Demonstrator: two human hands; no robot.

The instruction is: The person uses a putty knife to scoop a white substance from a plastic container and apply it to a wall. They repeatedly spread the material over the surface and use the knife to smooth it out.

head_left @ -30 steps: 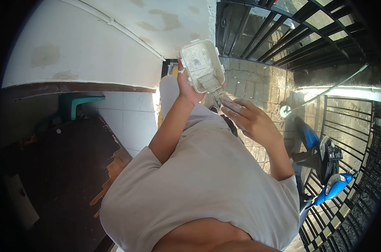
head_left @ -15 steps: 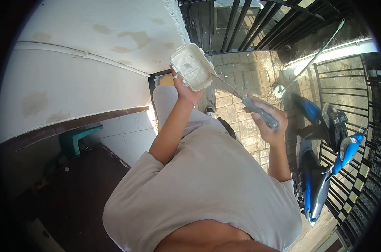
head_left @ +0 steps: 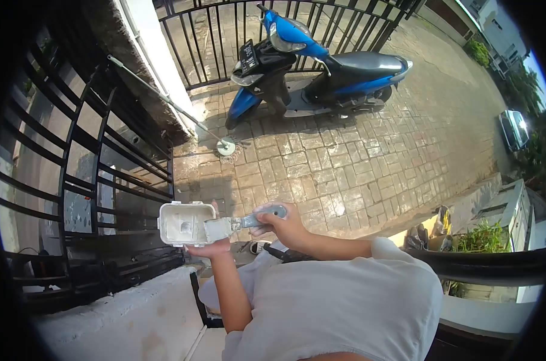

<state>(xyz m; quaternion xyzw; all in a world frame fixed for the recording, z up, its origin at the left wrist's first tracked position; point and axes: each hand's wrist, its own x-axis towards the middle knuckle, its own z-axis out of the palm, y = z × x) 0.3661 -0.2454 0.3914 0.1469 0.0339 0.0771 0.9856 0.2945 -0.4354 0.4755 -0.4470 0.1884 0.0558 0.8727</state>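
Observation:
My left hand point(head_left: 209, 247) supports a white rectangular plastic container point(head_left: 164, 224) from below and its right side, with some of the fingers hidden behind it. Whitish paste point(head_left: 184, 227) coats the inside of the container. In my right hand point(head_left: 283, 226) is the grey handle of a putty knife point(head_left: 243, 223), the fingers wrapped round it. The wide blade, smeared with pale paste, lies over the container's right rim.
A blue and black scooter point(head_left: 339, 75) is parked on the brick paving point(head_left: 369, 150). A long-handled mop point(head_left: 226, 147) leans by the white pillar. Black gate bars point(head_left: 68, 144) stand at left, a white wall point(head_left: 134, 322) below. Bags and plants point(head_left: 486, 237) are at right.
The view has swung to the right, bringing the scooter to the top and the street into sight. The blade now lies flatter over the container's rim. Both hands keep their holds.

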